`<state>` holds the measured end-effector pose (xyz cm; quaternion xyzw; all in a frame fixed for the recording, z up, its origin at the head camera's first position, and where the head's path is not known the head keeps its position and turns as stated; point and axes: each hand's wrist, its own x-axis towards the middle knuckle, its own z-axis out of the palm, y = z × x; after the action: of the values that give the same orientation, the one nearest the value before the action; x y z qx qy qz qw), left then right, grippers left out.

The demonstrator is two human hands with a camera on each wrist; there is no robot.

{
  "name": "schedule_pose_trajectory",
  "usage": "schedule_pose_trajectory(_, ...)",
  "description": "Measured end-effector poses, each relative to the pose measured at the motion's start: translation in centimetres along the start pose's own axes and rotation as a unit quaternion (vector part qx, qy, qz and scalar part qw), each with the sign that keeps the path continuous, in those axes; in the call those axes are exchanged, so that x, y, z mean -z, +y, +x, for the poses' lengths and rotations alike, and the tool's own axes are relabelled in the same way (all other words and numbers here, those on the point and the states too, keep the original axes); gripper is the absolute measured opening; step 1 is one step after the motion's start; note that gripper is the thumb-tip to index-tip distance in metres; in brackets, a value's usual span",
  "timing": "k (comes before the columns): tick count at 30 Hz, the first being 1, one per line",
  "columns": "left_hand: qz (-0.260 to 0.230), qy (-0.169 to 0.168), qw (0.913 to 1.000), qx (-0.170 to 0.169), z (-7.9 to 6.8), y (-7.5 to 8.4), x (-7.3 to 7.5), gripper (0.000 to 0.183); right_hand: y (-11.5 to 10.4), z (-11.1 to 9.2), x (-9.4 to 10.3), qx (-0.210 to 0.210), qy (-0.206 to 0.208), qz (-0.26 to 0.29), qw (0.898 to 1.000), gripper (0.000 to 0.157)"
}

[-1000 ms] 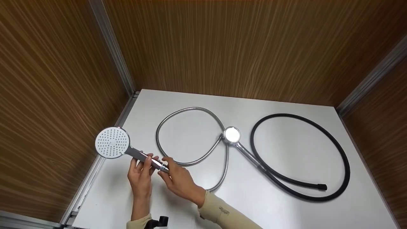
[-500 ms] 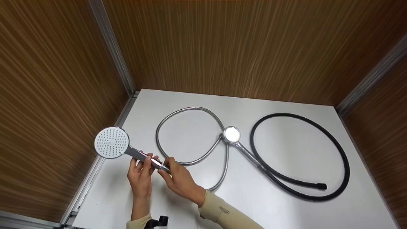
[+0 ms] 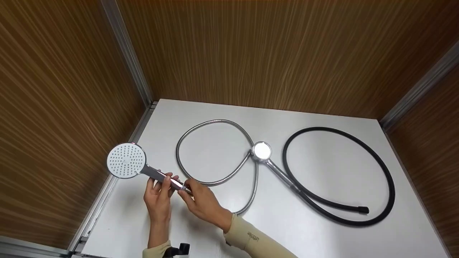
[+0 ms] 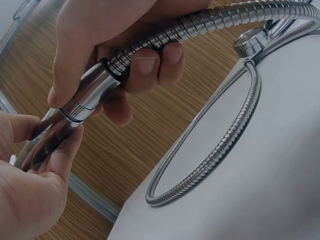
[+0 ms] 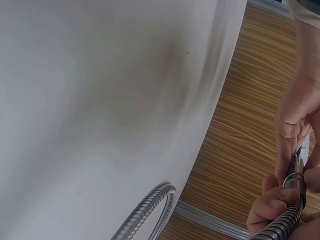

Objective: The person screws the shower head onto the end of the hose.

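In the head view, a shower head [image 3: 126,160] with a round white dotted face tilts up at the table's left side. My left hand [image 3: 158,202] grips its chrome handle [image 4: 47,137] between thumb and fingers. Close beside it, my right hand [image 3: 205,201] pinches the chrome hose nut [image 4: 95,87] at the handle's lower end. In the left wrist view, the nut meets the handle with a thin seam between them. A ribbed metal hose [image 4: 220,22] runs out of the nut, through my right fingers.
The hose [image 3: 177,154] loops over the white table [image 3: 322,172]. A second, smaller shower head [image 3: 261,151] lies across it, its handle running toward a coiled black hose [image 3: 392,186] on the right. Wood-grain panels [image 3: 251,53] enclose the back and sides.
My right index finger and thumb have shifted slightly along the nut and curled lower around it. The left hand and the shower head have stayed almost still.
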<state>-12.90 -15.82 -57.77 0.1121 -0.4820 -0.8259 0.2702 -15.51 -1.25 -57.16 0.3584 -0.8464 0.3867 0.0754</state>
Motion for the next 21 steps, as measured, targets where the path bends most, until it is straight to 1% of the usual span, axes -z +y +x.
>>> schedule_pose_trajectory(5, 0.005, 0.006, 1.0, 0.001, -0.02, -0.13, -0.01, 0.032, 0.2, -0.01, -0.09, -0.006, -0.006, 0.007, 1.0, 0.03)
schedule_pose_trajectory(12, 0.003, 0.007, 1.0, 0.003, -0.05, -0.17, -0.1, 0.031, 0.34, -0.06, -0.16, 0.004, 0.005, 0.007, 1.0, 0.025)
schedule_pose_trajectory(18, 0.002, 0.0, 1.0, -0.006, 0.01, -0.18, -0.22, 0.034, 0.33, -0.07, -0.29, 0.011, 0.013, -0.033, 0.999, 0.024)
schedule_pose_trajectory(21, 0.0, -0.001, 1.0, -0.008, -0.03, -0.23, -0.23, 0.034, 0.36, -0.11, -0.34, 0.007, 0.01, -0.053, 0.999, 0.025)
